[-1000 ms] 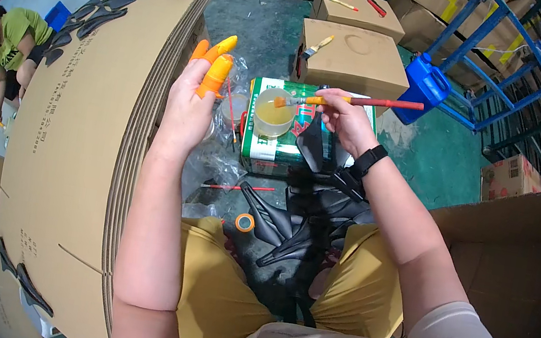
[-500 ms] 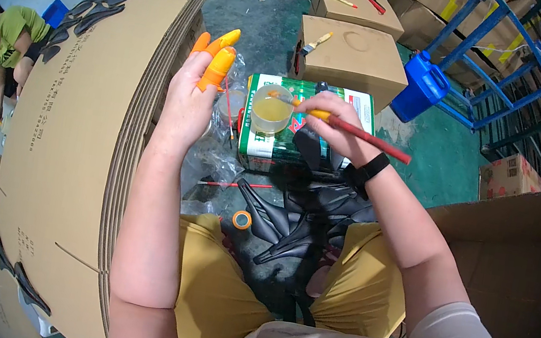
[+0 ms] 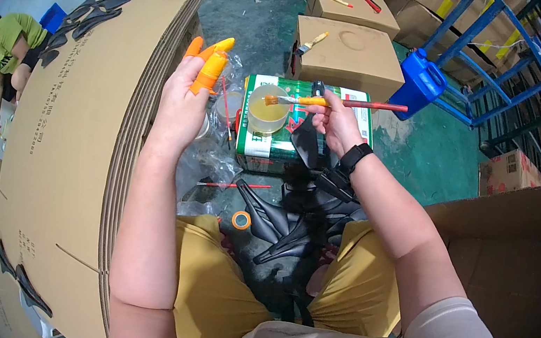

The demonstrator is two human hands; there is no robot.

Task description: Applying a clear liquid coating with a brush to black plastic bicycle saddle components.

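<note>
My right hand [image 3: 339, 122] grips a paintbrush [image 3: 358, 104] with a red and yellow handle, held nearly level. Its bristles are over the near-round mouth of a translucent cup [image 3: 265, 124] holding yellowish liquid; whether they touch the liquid I cannot tell. The cup stands on a green and white carton [image 3: 254, 159]. Beside it, below my right hand, a black curved part [image 3: 304, 140] lies against the carton top. My left hand [image 3: 183, 95] is raised left of the cup, empty, fingers stretched out, with orange finger covers on several of them.
Several black curved parts [image 3: 270, 218] lie on the floor between my legs, near an orange tape roll [image 3: 241, 220]. A tall cardboard stack [image 3: 77, 138] stands at left, with a person [image 3: 18, 40] beyond it. Ahead are a cardboard box [image 3: 349, 50] and a blue jug [image 3: 420, 83].
My right hand has moved slightly lower, and the brush has swung from slanting down to the right to nearly level. The bristles sit slightly lower over the cup. My left hand has barely shifted.
</note>
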